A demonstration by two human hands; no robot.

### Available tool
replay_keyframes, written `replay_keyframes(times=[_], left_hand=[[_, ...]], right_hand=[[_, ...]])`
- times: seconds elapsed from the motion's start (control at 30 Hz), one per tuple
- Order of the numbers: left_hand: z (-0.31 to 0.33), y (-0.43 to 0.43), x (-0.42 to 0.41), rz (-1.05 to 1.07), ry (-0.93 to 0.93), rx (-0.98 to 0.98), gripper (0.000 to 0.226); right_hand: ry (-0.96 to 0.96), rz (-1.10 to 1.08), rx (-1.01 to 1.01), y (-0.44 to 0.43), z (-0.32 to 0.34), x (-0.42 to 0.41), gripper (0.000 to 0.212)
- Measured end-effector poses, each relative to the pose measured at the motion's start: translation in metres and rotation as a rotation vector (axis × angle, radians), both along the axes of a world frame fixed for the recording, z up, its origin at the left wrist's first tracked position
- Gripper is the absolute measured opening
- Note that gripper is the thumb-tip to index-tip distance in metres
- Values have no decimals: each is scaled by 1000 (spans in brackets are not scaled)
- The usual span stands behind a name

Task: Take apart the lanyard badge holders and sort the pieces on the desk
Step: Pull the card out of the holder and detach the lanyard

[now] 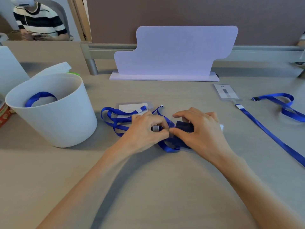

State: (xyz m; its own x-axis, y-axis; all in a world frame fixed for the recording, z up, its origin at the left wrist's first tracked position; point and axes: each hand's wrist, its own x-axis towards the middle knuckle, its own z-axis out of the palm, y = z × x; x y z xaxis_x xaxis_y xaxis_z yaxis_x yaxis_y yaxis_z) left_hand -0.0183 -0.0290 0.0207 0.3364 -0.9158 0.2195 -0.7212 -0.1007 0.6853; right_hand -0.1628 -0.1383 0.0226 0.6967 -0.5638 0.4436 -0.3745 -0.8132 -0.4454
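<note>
- Head view — both forearms reach in from the bottom edge and angle toward each other, so the hands meet near the middle of the surface (156,187).
- Left hand (145,128): palm down, knuckles up, fingers curled. Its thumb and forefinger pinch a small grey clip (156,128).
- Right hand (198,129): palm down, fingers arched over a clear holder (172,136). Thumb and forefinger pinch the holder's left end, just beside the clip, and a dark card (183,127) shows inside.
- The fingertips of the two hands nearly touch.
- A blue strap (166,147) loops under both hands and lies on the surface.
- Behind the left hand a second holder (132,107) lies flat, with its own strap (113,118) heaped across it and to its left.
- To the right a third holder (226,92) lies flat. A long strap (270,134) runs from it toward the right edge, and a loose strap (283,104) curls beyond it.
- At left a white bucket (66,123) stands upright with a coiled strap (39,96) inside.
- At the rear a lilac board (175,52) stands on its base.
</note>
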Motion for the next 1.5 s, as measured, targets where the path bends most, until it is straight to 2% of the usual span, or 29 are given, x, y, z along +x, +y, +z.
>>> replay_keyframes(times=[0.17, 0.23, 0.3, 0.4, 0.47, 0.57, 0.63, 0.73, 0.8, 0.97, 1.07, 1.23, 1.33, 1.5], left_hand=[[-3, 0, 7, 59, 53, 11, 14], [-6, 0, 12, 91, 70, -1, 16], [-7, 0, 16, 144, 81, -15, 17], [-7, -1, 17, 180, 69, -20, 18], [-8, 1, 17, 176, 88, -28, 20], [3, 3, 14, 90, 148, -54, 16], [15, 0, 5, 36, 175, -50, 14], [32, -3, -10, 42, 225, -72, 9], [43, -7, -18, 12, 338, -98, 11], [81, -19, -38, 1, 497, -155, 9], [98, -29, -51, 23, 572, -228, 20], [107, -54, -70, 76, 593, -260, 21], [104, -70, -77, 89, 649, -282, 20], [100, -96, -88, 135, 772, -316, 16]], right_hand=[[56, -94, -1, -12, 5, -7, 50], [91, -120, 140, -24, 9, -18, 50], [82, -100, 379, -39, 11, -28, 46], [-125, -12, 757, -50, 8, -34, 42], [-334, 33, 972, -48, 7, -35, 39], [-711, 64, 1145, -40, 14, -34, 31], [-820, 51, 1149, -35, 25, -34, 29], [-819, 73, 1067, -28, 43, -37, 17], [-826, 83, 1041, -27, 56, -40, 11], [-904, 240, 1239, -33, 75, -56, 52], [-768, 254, 1266, -25, 66, -68, 46], [-434, 161, 979, -8, 62, -80, 30], [-388, 135, 879, -7, 64, -88, 25], [-384, 98, 922, -17, 67, -98, 20]])
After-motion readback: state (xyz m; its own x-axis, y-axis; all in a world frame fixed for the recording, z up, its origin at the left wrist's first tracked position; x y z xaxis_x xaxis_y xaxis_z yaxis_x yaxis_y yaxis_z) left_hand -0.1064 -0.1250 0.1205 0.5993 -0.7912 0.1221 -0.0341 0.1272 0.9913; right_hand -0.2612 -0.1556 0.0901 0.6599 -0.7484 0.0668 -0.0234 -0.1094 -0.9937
